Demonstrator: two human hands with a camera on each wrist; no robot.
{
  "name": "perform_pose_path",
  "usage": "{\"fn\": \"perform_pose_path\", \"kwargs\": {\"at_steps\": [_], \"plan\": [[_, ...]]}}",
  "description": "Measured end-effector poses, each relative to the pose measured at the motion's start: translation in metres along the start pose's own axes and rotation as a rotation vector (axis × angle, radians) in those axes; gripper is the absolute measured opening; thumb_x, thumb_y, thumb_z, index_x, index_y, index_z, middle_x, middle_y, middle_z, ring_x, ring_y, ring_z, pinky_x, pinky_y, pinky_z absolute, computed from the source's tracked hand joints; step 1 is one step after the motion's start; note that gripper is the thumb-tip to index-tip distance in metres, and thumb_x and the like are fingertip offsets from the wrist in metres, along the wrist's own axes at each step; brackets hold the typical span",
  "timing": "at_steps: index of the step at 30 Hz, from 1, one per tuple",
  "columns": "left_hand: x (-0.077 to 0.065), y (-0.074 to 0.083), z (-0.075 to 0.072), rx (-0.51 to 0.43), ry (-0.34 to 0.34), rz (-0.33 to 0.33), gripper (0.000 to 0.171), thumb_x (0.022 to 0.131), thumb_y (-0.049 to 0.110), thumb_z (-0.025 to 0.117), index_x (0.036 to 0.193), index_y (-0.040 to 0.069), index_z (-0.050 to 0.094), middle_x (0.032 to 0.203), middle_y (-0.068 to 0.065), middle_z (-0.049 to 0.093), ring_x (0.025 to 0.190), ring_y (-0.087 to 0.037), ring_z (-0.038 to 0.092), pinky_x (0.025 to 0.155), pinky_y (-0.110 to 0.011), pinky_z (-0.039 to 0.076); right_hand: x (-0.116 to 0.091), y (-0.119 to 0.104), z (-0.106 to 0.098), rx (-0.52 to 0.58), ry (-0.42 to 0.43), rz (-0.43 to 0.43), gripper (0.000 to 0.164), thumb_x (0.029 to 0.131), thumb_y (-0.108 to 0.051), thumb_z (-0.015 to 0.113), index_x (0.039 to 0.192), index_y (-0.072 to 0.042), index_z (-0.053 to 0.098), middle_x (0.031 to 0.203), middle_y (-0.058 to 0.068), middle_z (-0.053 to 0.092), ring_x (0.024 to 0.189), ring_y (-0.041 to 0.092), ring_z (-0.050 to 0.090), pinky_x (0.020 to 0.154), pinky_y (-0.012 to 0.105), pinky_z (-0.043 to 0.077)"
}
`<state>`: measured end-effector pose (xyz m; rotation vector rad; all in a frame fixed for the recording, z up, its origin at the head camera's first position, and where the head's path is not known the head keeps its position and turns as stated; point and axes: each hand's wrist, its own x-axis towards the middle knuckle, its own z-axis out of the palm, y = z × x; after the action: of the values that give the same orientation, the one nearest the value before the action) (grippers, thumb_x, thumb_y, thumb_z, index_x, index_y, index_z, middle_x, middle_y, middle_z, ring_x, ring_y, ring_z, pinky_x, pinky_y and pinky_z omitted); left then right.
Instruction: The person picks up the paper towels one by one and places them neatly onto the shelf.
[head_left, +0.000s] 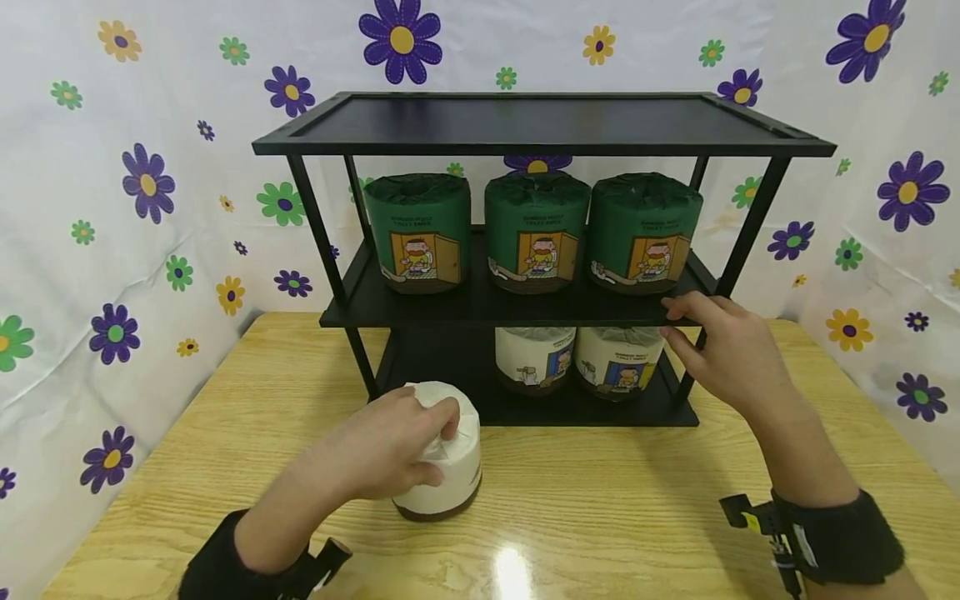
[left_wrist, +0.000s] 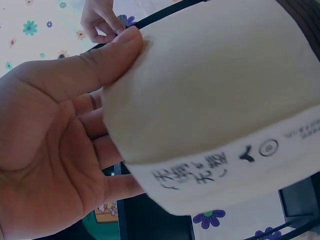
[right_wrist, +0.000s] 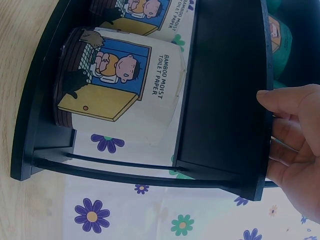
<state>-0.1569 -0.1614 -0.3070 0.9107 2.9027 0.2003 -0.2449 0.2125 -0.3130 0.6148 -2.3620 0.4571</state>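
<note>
My left hand point(head_left: 390, 442) grips a white-wrapped toilet paper roll point(head_left: 461, 462) by its top, in front of the shelf's left side. The left wrist view shows the thumb and fingers on the roll's point(left_wrist: 210, 90) end, dark lettering printed on its wrapper. With my right hand point(head_left: 738, 358) I hold the front edge of the middle board of a black shelf rack point(head_left: 487, 315), near its right end. In the right wrist view the thumb lies on the board's underside, fingers around its edge. Two white rolls, one at left point(head_left: 534, 358) and one at right point(head_left: 618, 362), stand on the bottom board.
Three green toilet paper rolls, left point(head_left: 417, 237), middle point(head_left: 536, 237) and right point(head_left: 643, 237), stand on the middle board. The black top board point(head_left: 525, 121) covers them. Thin posts point(head_left: 753, 225) stand at the rack's corners. A flowered white cloth point(head_left: 202, 75) hangs behind the wooden table point(head_left: 585, 508).
</note>
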Motion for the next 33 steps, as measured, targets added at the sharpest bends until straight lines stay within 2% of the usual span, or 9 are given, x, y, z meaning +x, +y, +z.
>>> {"fn": "perform_pose_path", "kwargs": {"at_steps": [5,7,8,12,14,17,22,26,33], "plan": [[-0.001,-0.004,-0.002,-0.071,-0.02,-0.011,0.039,0.075,0.024,0.088,0.095,0.019,0.055,0.079,0.004,0.062,0.08,-0.016,0.051,0.076,-0.036,0.048,0.0,0.0,0.0,-0.003,-0.007,0.007,0.02,0.084,-0.008,0.077,0.101,-0.005,0.066,0.099,0.017,0.074,0.087,0.037,0.068,0.067,0.052,0.055],[-0.001,-0.005,-0.002,-0.084,-0.018,-0.002,0.039,0.076,0.028,0.087,0.095,0.019,0.054,0.078,0.005,0.063,0.081,-0.016,0.053,0.089,-0.042,0.05,-0.001,0.0,0.0,-0.002,-0.007,0.005,0.02,0.084,-0.008,0.077,0.101,-0.005,0.067,0.099,0.017,0.074,0.087,0.036,0.068,0.067,0.052,0.055],[-0.001,-0.004,-0.002,-0.085,-0.013,-0.002,0.039,0.078,0.032,0.086,0.097,0.018,0.055,0.078,0.006,0.063,0.081,-0.016,0.052,0.09,-0.044,0.049,-0.001,0.0,0.0,-0.002,-0.007,0.006,0.02,0.084,-0.008,0.077,0.101,-0.005,0.067,0.098,0.017,0.074,0.087,0.036,0.069,0.067,0.052,0.055],[0.001,0.002,0.0,0.005,0.051,-0.026,0.046,0.083,0.051,0.076,0.106,0.015,0.058,0.085,0.002,0.069,0.085,-0.017,0.061,0.105,-0.051,0.045,-0.001,0.0,0.0,0.002,-0.008,0.006,0.021,0.084,-0.008,0.077,0.102,-0.004,0.067,0.097,0.017,0.074,0.087,0.036,0.069,0.067,0.052,0.055],[0.003,0.008,0.001,0.074,0.098,-0.051,0.054,0.085,0.057,0.072,0.112,0.012,0.061,0.091,-0.003,0.072,0.088,-0.022,0.065,0.096,-0.047,0.051,-0.001,0.0,0.001,0.002,-0.007,0.008,0.021,0.084,-0.008,0.077,0.102,-0.004,0.067,0.097,0.016,0.074,0.087,0.036,0.069,0.067,0.052,0.055],[0.005,0.016,0.005,0.154,0.161,-0.066,0.061,0.085,0.057,0.071,0.118,0.006,0.062,0.096,-0.01,0.074,0.091,-0.027,0.069,0.091,-0.047,0.055,-0.002,0.0,0.001,0.003,-0.007,0.011,0.021,0.084,-0.007,0.077,0.102,-0.004,0.067,0.097,0.016,0.074,0.086,0.036,0.068,0.066,0.052,0.055],[0.008,0.018,0.014,0.216,0.235,-0.015,0.05,0.082,0.049,0.078,0.105,0.008,0.062,0.081,-0.004,0.071,0.079,-0.022,0.068,0.079,-0.043,0.056,-0.002,0.0,0.001,0.006,-0.003,0.009,0.021,0.084,-0.007,0.077,0.103,-0.004,0.067,0.097,0.016,0.074,0.087,0.036,0.069,0.067,0.052,0.055],[0.008,0.017,0.014,0.212,0.238,0.006,0.044,0.08,0.044,0.082,0.098,0.011,0.059,0.078,0.0,0.069,0.077,-0.019,0.068,0.074,-0.04,0.054,-0.001,0.0,0.001,0.005,0.0,0.004,0.02,0.084,-0.007,0.077,0.101,-0.004,0.067,0.098,0.017,0.074,0.085,0.036,0.069,0.066,0.051,0.055],[0.007,0.011,0.011,0.143,0.195,0.024,0.04,0.078,0.036,0.085,0.096,0.013,0.058,0.079,0.001,0.07,0.08,-0.018,0.068,0.074,-0.039,0.051,-0.001,0.0,0.0,0.007,-0.006,0.013,0.02,0.084,-0.008,0.077,0.101,-0.005,0.067,0.098,0.017,0.074,0.085,0.036,0.068,0.066,0.051,0.055]]}}
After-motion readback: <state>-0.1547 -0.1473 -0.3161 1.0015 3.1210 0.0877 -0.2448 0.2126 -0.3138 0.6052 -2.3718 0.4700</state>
